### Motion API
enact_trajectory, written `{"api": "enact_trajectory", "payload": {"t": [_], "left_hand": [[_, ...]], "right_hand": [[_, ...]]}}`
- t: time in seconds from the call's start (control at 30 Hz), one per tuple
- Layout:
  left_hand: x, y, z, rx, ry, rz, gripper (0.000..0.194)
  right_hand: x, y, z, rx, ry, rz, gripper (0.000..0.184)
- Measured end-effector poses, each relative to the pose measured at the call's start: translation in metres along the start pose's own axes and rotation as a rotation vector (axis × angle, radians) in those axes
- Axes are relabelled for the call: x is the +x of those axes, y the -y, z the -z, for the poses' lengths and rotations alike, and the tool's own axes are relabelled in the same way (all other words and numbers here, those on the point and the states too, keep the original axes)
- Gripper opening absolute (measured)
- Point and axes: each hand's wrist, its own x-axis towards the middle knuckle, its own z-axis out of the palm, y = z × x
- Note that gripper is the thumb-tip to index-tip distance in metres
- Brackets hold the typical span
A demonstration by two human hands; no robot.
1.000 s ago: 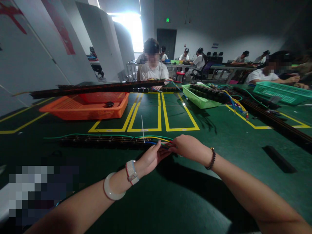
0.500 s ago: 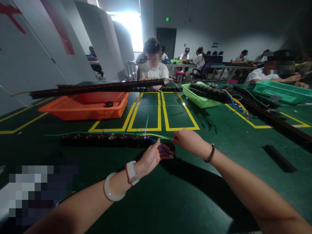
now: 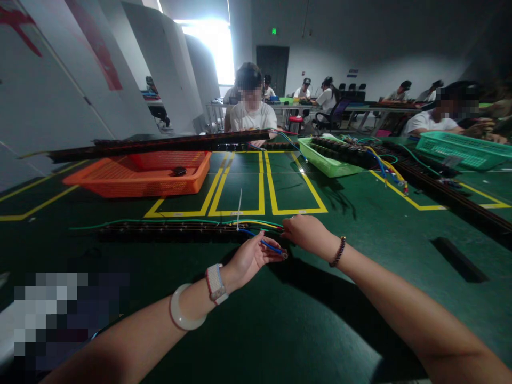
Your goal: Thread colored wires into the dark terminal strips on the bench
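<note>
A long black strip (image 3: 168,232) lies across the green table, with a green wire (image 3: 136,220) running along its far side. From its right end come a blue wire (image 3: 272,247) with a ring terminal at its tip, and yellow wires (image 3: 256,223). My left hand (image 3: 256,253) has its thumb over the blue wire, which lies across the fingers. My right hand (image 3: 304,229) is closed around the ends of the yellow and green wires, its fingertips partly hidden. A white cable tie (image 3: 239,210) stands up from the strip near its right end.
An orange basket (image 3: 136,184) sits beyond the strip, with long black parts (image 3: 176,143) across it. Further right are a light green basket (image 3: 340,169) and a teal basket (image 3: 468,152). A short black piece (image 3: 459,260) lies at right. Co-workers sit opposite and at right.
My right hand has shifted slightly down and left, still on the wire ends. The blue wire's tip has moved slightly to the right; my left hand stays nearly in place.
</note>
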Motion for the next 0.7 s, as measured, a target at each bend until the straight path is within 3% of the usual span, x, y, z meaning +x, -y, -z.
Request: {"api": "enact_trajectory", "payload": {"t": [0.2,0.3,0.43,0.53,0.7], "left_hand": [[-0.001,-0.001,-0.004,-0.048,-0.086,0.003,0.036],[0.001,0.0,-0.002,-0.064,-0.139,0.013,0.034],[0.005,0.001,0.002,-0.064,-0.154,0.022,0.032],[0.004,0.001,0.003,-0.055,-0.113,0.016,0.034],[-0.001,0.003,0.002,0.148,0.078,0.035,0.056]], "right_hand": [[-0.018,0.019,0.017,0.043,-0.095,0.109,0.026],[-0.023,0.028,0.013,0.027,-0.09,0.238,0.016],[-0.021,0.032,0.004,-0.017,-0.08,0.294,0.023],[-0.019,0.029,0.006,-0.004,-0.066,0.288,0.018],[-0.014,0.019,0.012,-0.013,-0.075,0.253,0.012]]}}
